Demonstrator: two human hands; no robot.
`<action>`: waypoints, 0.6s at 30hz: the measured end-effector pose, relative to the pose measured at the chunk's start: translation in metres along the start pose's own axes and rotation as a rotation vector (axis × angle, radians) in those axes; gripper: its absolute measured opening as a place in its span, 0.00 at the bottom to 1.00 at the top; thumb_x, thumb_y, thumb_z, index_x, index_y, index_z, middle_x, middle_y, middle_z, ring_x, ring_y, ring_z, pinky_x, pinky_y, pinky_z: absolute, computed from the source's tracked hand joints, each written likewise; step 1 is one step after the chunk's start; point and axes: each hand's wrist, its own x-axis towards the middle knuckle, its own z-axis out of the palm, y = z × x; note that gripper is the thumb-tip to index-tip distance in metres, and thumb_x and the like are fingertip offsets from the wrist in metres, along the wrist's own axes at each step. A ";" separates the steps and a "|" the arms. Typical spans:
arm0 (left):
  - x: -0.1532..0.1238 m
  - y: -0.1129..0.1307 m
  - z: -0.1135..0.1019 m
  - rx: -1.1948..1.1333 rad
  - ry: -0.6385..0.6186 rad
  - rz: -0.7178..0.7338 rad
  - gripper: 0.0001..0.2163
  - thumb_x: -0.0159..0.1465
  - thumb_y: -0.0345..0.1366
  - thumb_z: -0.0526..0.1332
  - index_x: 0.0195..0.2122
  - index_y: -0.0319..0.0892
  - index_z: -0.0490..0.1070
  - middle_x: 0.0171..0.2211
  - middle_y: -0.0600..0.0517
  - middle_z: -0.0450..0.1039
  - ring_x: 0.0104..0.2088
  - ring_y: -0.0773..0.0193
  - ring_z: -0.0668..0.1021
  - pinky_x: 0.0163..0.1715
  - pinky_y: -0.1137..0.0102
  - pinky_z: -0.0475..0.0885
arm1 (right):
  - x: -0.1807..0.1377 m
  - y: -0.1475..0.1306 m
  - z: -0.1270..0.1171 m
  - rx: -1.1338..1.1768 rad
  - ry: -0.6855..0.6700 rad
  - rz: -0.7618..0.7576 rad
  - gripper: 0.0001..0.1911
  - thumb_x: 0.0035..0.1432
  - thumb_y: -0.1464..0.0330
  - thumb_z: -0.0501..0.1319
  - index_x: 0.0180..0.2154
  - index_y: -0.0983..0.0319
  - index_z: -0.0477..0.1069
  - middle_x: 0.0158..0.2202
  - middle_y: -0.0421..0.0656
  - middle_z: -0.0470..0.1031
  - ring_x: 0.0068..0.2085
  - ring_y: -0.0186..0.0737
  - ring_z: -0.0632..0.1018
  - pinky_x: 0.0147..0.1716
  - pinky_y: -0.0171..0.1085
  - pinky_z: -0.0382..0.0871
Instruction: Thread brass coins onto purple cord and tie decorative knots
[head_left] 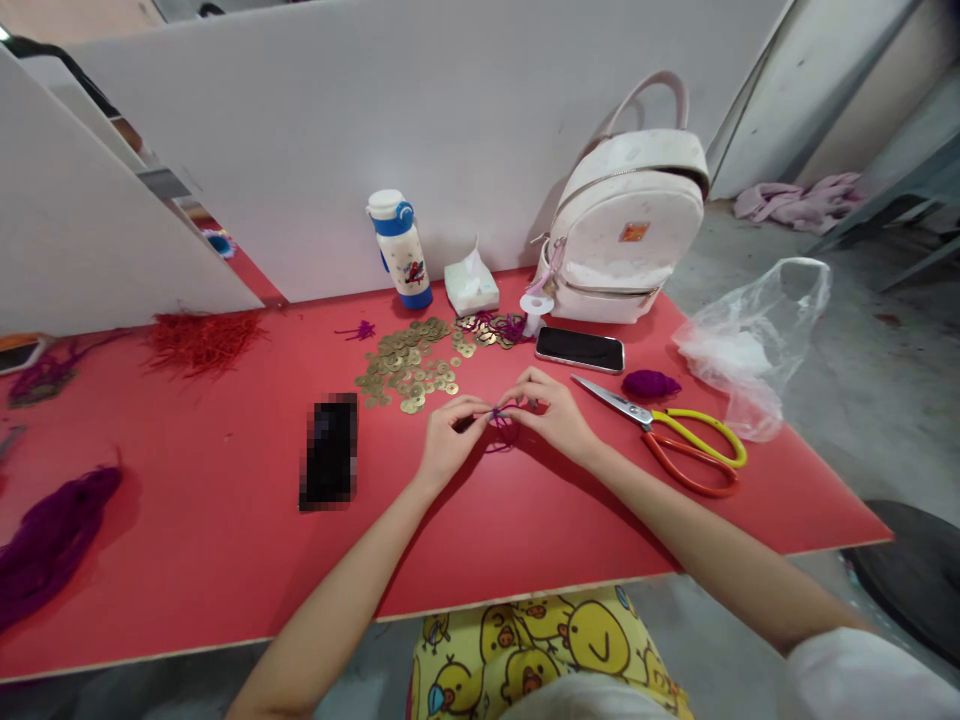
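Observation:
Above the red table, my left hand and my right hand meet fingertip to fingertip, both pinched on a purple cord. Loops of the cord hang below the fingers. Whether a coin sits within the cord is too small to tell. Just beyond my hands lies a spread of brass-coloured coins with holes. A bundle of purple cord pieces rests among the coins at their right. Scissors with one yellow and one red handle lie to the right of my right hand, blades pointing toward it.
A dark phone, a purple yarn bundle, a plastic bag and a white backpack stand right. Behind are a bottle and tissues. Left are a pixelated dark object, red strands and purple yarn.

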 end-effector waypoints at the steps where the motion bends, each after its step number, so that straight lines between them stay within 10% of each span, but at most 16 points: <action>1: 0.000 0.000 0.000 0.000 -0.001 0.000 0.05 0.58 0.33 0.63 0.29 0.41 0.79 0.31 0.47 0.79 0.33 0.62 0.79 0.34 0.69 0.72 | 0.000 -0.001 0.000 0.006 -0.001 0.002 0.03 0.56 0.69 0.65 0.33 0.58 0.79 0.31 0.39 0.64 0.30 0.34 0.68 0.31 0.35 0.62; 18: 0.000 -0.003 -0.001 -0.019 -0.058 -0.042 0.06 0.57 0.31 0.62 0.32 0.41 0.79 0.34 0.47 0.79 0.33 0.62 0.79 0.34 0.69 0.73 | 0.004 0.004 -0.002 0.082 -0.062 0.105 0.07 0.57 0.66 0.62 0.29 0.61 0.72 0.30 0.38 0.65 0.29 0.33 0.67 0.31 0.36 0.62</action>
